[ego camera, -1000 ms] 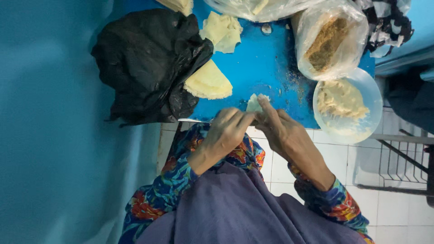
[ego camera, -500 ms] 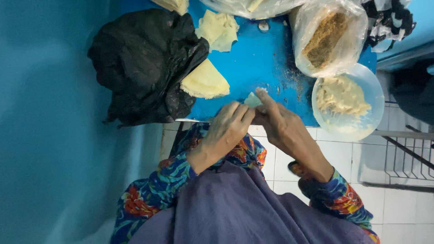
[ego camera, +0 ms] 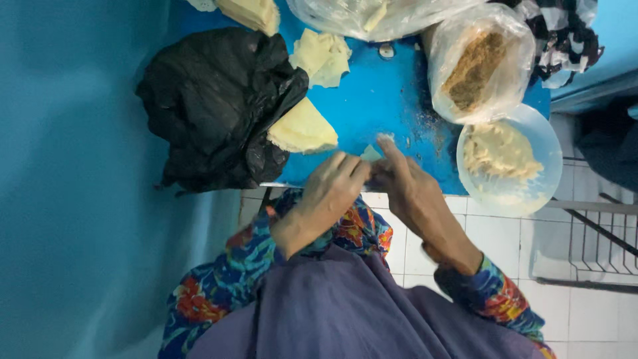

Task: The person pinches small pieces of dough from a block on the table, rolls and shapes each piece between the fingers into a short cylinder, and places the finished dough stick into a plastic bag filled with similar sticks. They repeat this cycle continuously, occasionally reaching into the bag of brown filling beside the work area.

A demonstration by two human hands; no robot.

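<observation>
My left hand [ego camera: 330, 193] and my right hand [ego camera: 407, 187] meet at the near edge of a blue table [ego camera: 372, 100]. Together they pinch a small pale dough sheet [ego camera: 370, 153] between their fingertips; most of it is hidden by the fingers. A folded pile of pale dough sheets [ego camera: 302, 127] lies just left of my hands, beside a crumpled black plastic bag [ego camera: 216, 106]. A clear bowl [ego camera: 508, 159] with a pale shredded filling stands to the right of my right hand.
A clear plastic bag of brown crumbs [ego camera: 480, 60] stands behind the bowl. More dough sheets [ego camera: 322, 56] lie at the back, near another clear bag [ego camera: 372, 16]. A blue wall [ego camera: 66, 179] runs along the left. White floor tiles [ego camera: 585, 312] and a metal rack [ego camera: 598, 246] are at right.
My hands have stayed together at the table edge, working the small dough sheet; the fingers have shifted and now cover more of it. The view has moved slightly.
</observation>
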